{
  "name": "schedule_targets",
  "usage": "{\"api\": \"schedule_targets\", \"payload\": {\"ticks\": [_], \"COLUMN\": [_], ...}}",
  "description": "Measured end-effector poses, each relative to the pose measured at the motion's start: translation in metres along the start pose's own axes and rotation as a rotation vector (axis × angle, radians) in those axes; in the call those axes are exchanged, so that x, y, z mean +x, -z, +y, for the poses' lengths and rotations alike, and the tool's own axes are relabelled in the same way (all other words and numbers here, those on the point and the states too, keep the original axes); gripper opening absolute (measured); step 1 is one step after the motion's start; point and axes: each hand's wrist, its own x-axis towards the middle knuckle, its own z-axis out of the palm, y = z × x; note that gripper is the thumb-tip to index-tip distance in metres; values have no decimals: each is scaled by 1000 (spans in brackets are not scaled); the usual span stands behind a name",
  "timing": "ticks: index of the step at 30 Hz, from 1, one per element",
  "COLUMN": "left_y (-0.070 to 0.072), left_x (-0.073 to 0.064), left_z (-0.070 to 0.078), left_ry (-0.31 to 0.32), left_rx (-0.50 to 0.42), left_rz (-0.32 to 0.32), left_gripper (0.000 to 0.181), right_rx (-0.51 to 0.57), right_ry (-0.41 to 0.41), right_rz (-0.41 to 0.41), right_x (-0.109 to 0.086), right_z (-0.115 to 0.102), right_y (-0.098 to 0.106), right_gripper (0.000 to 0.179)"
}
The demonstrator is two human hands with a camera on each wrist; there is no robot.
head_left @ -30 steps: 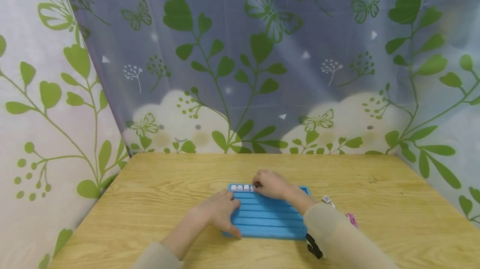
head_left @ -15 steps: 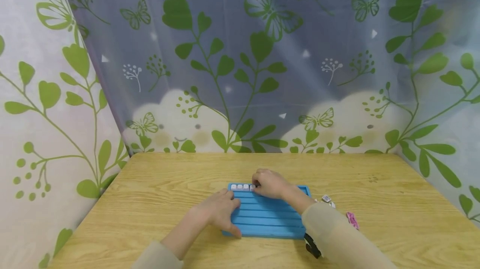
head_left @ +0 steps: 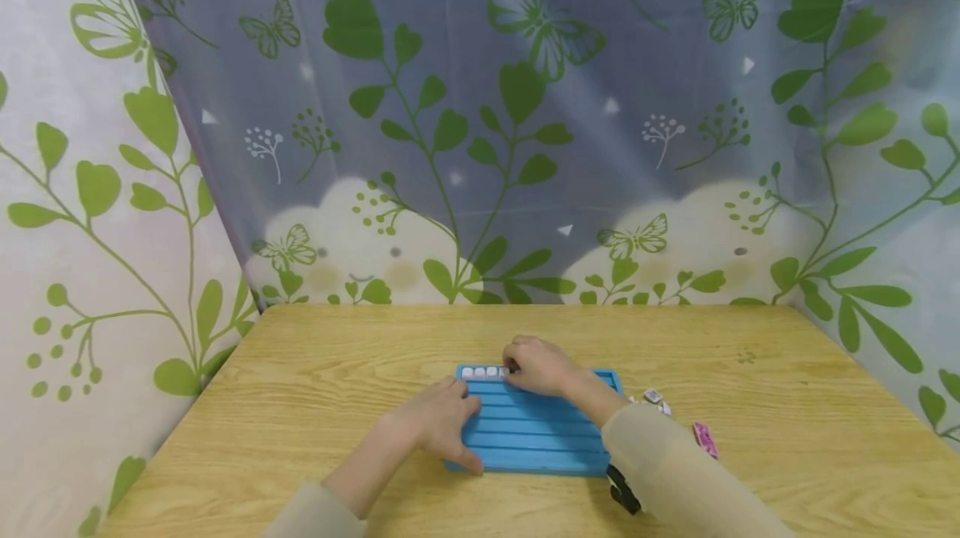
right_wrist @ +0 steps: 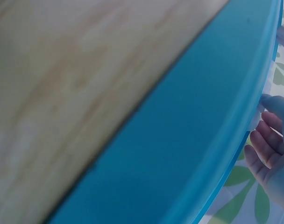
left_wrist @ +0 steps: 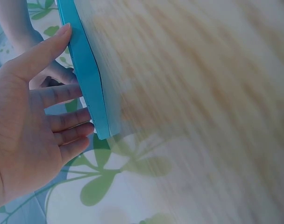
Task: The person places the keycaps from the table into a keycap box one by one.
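Note:
A blue ridged tray (head_left: 536, 438) lies on the wooden table, with several white keycaps (head_left: 480, 373) in a row at the left end of its far slot. My left hand (head_left: 433, 424) rests on the tray's left edge, thumb at the near corner; in the left wrist view that hand (left_wrist: 34, 107) has its fingers spread along the blue side. My right hand (head_left: 542, 367) is at the far rim, thumb and fingertips pinching a keycap at the row's right end, mostly hidden by the fingers. In the right wrist view the right hand (right_wrist: 273, 144) shows behind the tray rim.
Beside the tray's right edge lie a few loose white pieces (head_left: 652, 396), one with dark print, and a pink piece (head_left: 705, 440). A black object (head_left: 622, 490) sits by the near right corner, partly behind the right sleeve. A patterned curtain (head_left: 480, 121) hangs behind the table.
Almost nothing differs. Both hands keep their places at the tray; the right forearm has shifted very slightly left, showing a little more of the pink piece.

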Motion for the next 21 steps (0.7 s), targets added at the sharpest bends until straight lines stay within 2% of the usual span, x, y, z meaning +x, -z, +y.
{"api": "schedule_targets", "payload": {"ticks": [5,10,15,21], "left_y": [0,0,0,0], "left_x": [0,0,0,-1], "left_z": [0,0,0,0], "left_ry": [-1,5,2,2], "left_rx": [10,9,11,0], "left_rz": [8,13,22,11], "left_gripper": [74,74,74,77], "right_rx": [62,113,98,74], "right_ry": [-8,17,36,41], "right_rz": [-10,-38,-60,-50], "right_x": [-4,-9,-11,-12], "right_z": [7,15,17,16], "right_y": [4,10,10,8], "right_gripper": [22,23,20,17]}}
